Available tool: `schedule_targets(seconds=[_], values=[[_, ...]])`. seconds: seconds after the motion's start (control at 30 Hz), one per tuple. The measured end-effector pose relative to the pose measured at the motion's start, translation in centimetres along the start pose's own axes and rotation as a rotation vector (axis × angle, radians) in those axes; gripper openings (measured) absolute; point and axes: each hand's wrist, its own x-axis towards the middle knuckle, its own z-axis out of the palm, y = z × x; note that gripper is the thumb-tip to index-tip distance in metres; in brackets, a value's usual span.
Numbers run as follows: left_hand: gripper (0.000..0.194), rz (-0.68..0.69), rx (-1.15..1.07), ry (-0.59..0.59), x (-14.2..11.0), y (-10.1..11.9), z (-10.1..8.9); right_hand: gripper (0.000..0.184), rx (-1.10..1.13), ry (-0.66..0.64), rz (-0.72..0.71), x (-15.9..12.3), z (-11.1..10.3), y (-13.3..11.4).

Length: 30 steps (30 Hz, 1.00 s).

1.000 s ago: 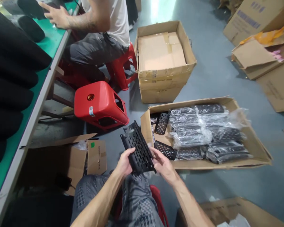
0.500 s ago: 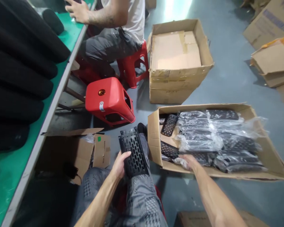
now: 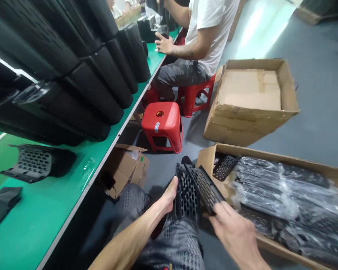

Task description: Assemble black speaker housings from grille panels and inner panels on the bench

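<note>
My left hand [image 3: 170,195] grips the edge of a black perforated panel [image 3: 187,195], which rests on my lap and may be more than one panel stacked. A second black perforated panel [image 3: 207,185] is pinched at its lower end by my right hand [image 3: 235,228]. Its upper end overlaps the right side of the first panel. To the right stands an open cardboard box [image 3: 256,150] with black parts wrapped in clear plastic [image 3: 278,183]. A loose perforated panel [image 3: 226,167] lies at that box's left end.
At left, a green-topped table [image 3: 70,191] carries stacked black cylinders [image 3: 101,78] and a perforated curved piece [image 3: 35,163]. A red stool [image 3: 162,120] and a large carton [image 3: 250,90] stand ahead. A co-worker in a white shirt [image 3: 211,22] sits at the table.
My right hand has come out of the box with a perforated panel and brought it against the one in my left hand. The view has turned left, showing more of the table.
</note>
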Motion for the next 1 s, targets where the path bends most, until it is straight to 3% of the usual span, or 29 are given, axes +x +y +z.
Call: schedule_targets(seconds=[0.13, 0.3, 0.37, 0.43, 0.5, 0.57, 0.6, 0.63, 0.7, 0.77, 0.83, 0.9, 1.0], values=[[0.078, -0.132, -0.085, 0.012, -1.0, 0.1, 0.3, 0.023, -0.193, -0.290, -0.078, 2.4, 0.5, -3.4], [0.057, -0.165, -0.143, 0.032, -0.3, 0.7, 0.0, 0.025, -0.253, -0.744, -0.092, 3.9, 1.5, -7.3], [0.054, -0.185, -0.160, -0.067, 0.5, 1.4, -0.1, 0.024, -0.111, -0.745, -0.145, 4.2, 0.1, -8.1], [0.056, -0.207, -0.162, -0.198, 1.4, 2.4, -0.3, 0.024, 0.143, -0.588, -0.148, 4.6, -2.0, -7.1], [0.058, -0.190, -0.153, -0.270, 2.2, 3.7, -0.6, 0.027, 0.352, -0.398, -0.009, 5.3, -3.5, -3.8], [0.057, -0.151, -0.126, -0.231, 2.9, 5.0, -1.1, 0.031, 0.361, -0.293, 0.263, 6.5, -2.5, 1.7], [0.055, -0.133, -0.110, -0.177, 3.1, 5.6, -1.4, 0.029, 0.230, -0.200, 0.452, 7.1, -0.8, 5.0], [0.053, -0.112, -0.093, -0.109, 3.2, 6.2, -1.9, 0.028, 0.089, -0.209, 0.593, 7.6, 1.6, 8.2], [0.048, -0.079, -0.057, 0.004, 3.0, 7.0, -3.0, 0.050, -0.189, -0.305, 0.773, 8.3, 7.8, 14.0], [0.048, -0.086, -0.025, 0.036, 2.3, 7.5, -4.0, 0.063, -0.272, -0.399, 0.806, 8.5, 13.8, 18.0], [0.054, -0.134, 0.005, 0.011, 1.2, 7.8, -4.9, 0.063, -0.258, -0.410, 0.792, 8.3, 17.8, 20.2], [0.060, -0.158, 0.019, 0.010, 0.1, 8.1, -5.6, 0.057, -0.224, -0.375, 0.779, 7.9, 19.0, 21.3], [0.061, -0.121, -0.004, 0.028, -1.2, 8.1, -6.1, 0.048, -0.191, -0.288, 0.795, 6.9, 17.0, 22.8]])
